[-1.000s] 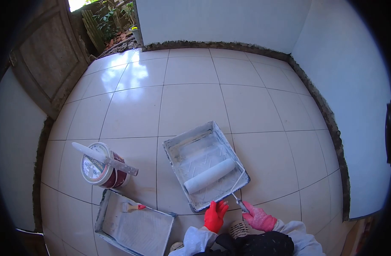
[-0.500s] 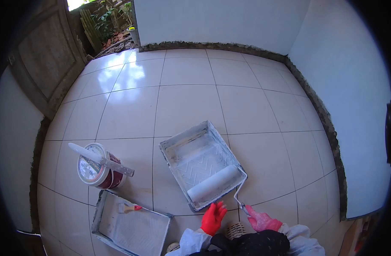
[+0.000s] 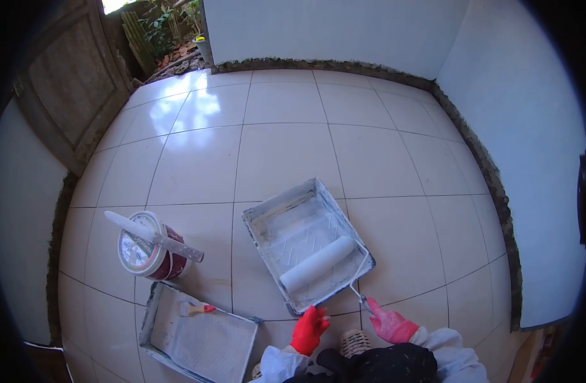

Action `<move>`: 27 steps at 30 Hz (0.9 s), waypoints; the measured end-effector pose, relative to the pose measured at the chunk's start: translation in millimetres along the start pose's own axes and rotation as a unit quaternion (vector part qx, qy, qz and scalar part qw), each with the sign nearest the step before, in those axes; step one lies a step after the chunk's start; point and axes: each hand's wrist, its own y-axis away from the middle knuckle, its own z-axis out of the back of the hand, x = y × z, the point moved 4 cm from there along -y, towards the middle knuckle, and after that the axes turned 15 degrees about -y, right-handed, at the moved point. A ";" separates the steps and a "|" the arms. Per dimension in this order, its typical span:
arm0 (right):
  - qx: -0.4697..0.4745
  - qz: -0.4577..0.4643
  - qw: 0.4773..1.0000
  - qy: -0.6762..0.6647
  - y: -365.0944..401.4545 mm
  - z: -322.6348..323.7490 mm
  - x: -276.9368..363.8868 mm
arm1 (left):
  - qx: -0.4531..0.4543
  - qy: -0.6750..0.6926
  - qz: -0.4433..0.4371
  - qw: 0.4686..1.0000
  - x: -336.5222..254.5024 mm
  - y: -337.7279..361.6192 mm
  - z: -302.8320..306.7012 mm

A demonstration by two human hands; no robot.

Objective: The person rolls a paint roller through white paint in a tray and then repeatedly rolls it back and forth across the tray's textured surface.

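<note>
A white paint roller (image 3: 317, 263) lies across the ribbed slope of a paint tray (image 3: 275, 210) on the tiled floor. My right hand (image 3: 389, 322), in a pink glove, grips the roller's handle just below the tray's near right corner. My left hand (image 3: 308, 330), in a red glove, touches the tray's near edge with its fingers spread and holds nothing.
A paint can (image 3: 144, 251) with a stir stick (image 3: 153, 236) across its lid stands to the left. A second tray (image 3: 203, 338) with a small brush (image 3: 196, 309) lies near left. White walls close the far and right sides; a wooden door (image 3: 69, 83) stands far left.
The roller has been pushed a little up the tray's slope, away from the near edge. My left hand has dropped slightly lower at the tray's edge.
</note>
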 end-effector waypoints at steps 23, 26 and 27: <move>-0.043 0.013 0.999 0.009 -35.1 -19.2 -13.1 | -0.014 0.026 0.039 0.999 -3.9 -14.1 -10.2; -0.057 0.027 0.998 0.012 -59.2 -23.9 -4.8 | -0.017 0.025 0.037 0.999 -4.6 -14.7 -10.7; -0.058 0.025 0.998 0.019 -79.7 -23.0 1.8 | -0.016 0.024 0.037 0.999 -3.1 -16.3 -9.8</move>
